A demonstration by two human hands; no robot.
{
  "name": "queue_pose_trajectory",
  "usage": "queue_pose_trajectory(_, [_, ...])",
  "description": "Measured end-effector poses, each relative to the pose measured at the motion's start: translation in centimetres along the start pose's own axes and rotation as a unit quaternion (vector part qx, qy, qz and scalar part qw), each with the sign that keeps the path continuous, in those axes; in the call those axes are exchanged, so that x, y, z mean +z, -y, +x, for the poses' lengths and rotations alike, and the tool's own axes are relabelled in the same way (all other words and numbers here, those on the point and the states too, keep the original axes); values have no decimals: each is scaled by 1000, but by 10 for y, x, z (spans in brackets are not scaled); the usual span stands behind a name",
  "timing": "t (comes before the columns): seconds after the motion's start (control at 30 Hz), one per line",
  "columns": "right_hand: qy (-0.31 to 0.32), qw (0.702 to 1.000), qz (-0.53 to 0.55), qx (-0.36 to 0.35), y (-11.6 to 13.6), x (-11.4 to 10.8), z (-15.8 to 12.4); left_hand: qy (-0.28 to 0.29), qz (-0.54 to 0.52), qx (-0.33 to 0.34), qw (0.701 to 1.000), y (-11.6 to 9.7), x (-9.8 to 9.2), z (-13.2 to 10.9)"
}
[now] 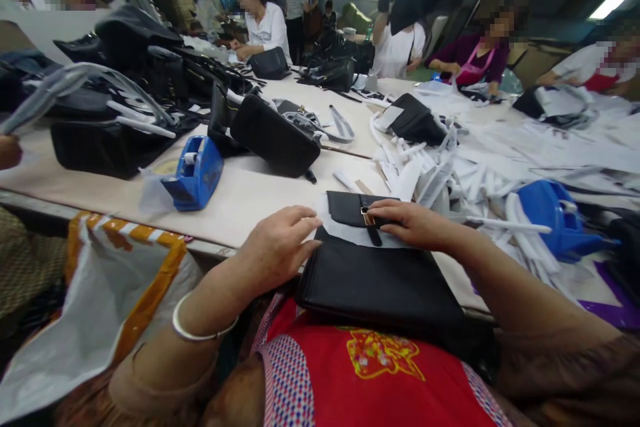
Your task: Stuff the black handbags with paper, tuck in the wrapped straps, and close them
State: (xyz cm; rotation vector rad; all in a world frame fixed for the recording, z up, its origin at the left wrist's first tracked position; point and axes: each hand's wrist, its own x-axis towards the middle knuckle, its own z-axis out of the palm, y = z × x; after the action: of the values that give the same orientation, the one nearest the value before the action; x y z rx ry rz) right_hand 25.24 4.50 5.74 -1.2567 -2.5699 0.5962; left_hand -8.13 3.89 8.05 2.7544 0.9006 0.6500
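Observation:
A black bag [380, 280] lies in front of me, partly over the table's near edge and against my red apron. Its far section [343, 208] carries a gold-coloured clasp [367, 216] and a short black strap tab [373, 235]. White sheet [345, 232] shows between the two black parts. My left hand [280, 243] has its fingers and thumb curled at the bag's left edge; the contact is partly hidden. With bent fingers, my right hand [415, 221] grips the far section beside the clasp, thumb near the strap tab.
Blue tape dispensers stand at left [195, 173] and right [555, 217]. White wrapping strips [470, 180] are heaped to the right. Black bags [273, 133] crowd the table's left and back. A white sack [115, 293] with orange tape hangs at lower left. Several co-workers sit or stand beyond.

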Motion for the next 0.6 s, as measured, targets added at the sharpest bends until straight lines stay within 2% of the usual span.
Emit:
queue_pose_trajectory(0.13, [-19,990,-134,-45,3,10,12,88,5,127,988,-18,16,35])
queue_pose_trajectory(0.23, [-25,982,-177,-68,8,18,16,160,16,140,977,-18,33,46])
queue_pose_trajectory(0.33, [-46,988,-129,-65,7,23,15,185,1,125,975,-14,44,46])
queue_pose_trajectory(0.43, [-81,995,-49,-14,1,22,14,182,-17,114,977,-11,48,42])
queue_pose_trajectory(0.6, [-93,987,39,129,-2,10,17,171,-50,96,979,-8,54,38])
